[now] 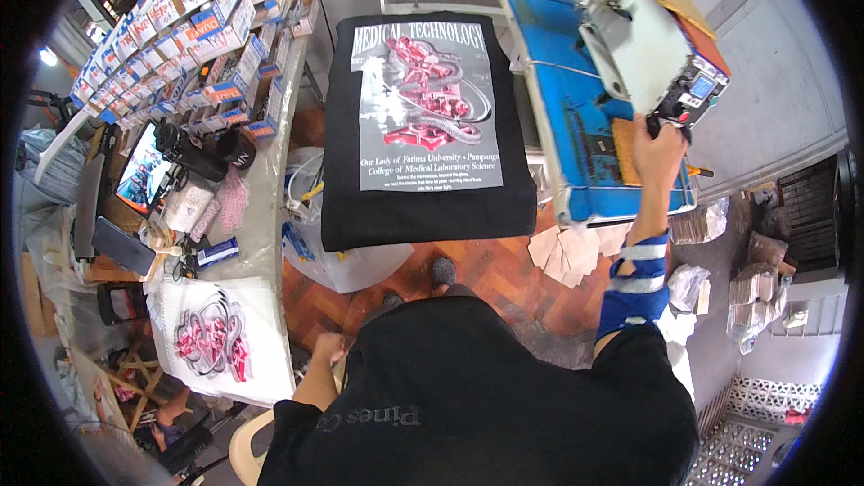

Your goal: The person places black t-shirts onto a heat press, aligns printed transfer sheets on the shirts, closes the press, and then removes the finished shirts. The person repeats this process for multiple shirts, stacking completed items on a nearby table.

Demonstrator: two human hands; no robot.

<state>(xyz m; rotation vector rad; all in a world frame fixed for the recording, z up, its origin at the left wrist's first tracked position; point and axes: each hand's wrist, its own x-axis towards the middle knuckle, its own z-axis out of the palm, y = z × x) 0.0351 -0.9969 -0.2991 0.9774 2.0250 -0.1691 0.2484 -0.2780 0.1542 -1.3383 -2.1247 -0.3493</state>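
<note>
A black T-shirt point(520, 200) lies flat before me, printed with a grey panel point(477, 130) bearing pale lettering and a red-and-grey illustration. To its right is a blue-topped frame point(555, 73) beneath a raised pale panel point(605, 9) with attached hardware. My right hand point(660, 146) is closed on a black handle at the lower end of that panel, above an orange squeegee-like piece point(625, 154). My left hand point(329, 347) hangs low beside my body, near the left table, fingers curled; whatever it holds, if anything, is hidden.
The left table point(276, 168) carries stacked small boxes point(214, 31), a lit screen point(141, 167), a phone point(123, 246) and white printed sheets point(207, 337). Plastic bags point(333, 261) and paper squares point(569, 254) lie on the floor. Wrapped bundles point(754, 288) stand at right; a chair point(248, 450) is behind me.
</note>
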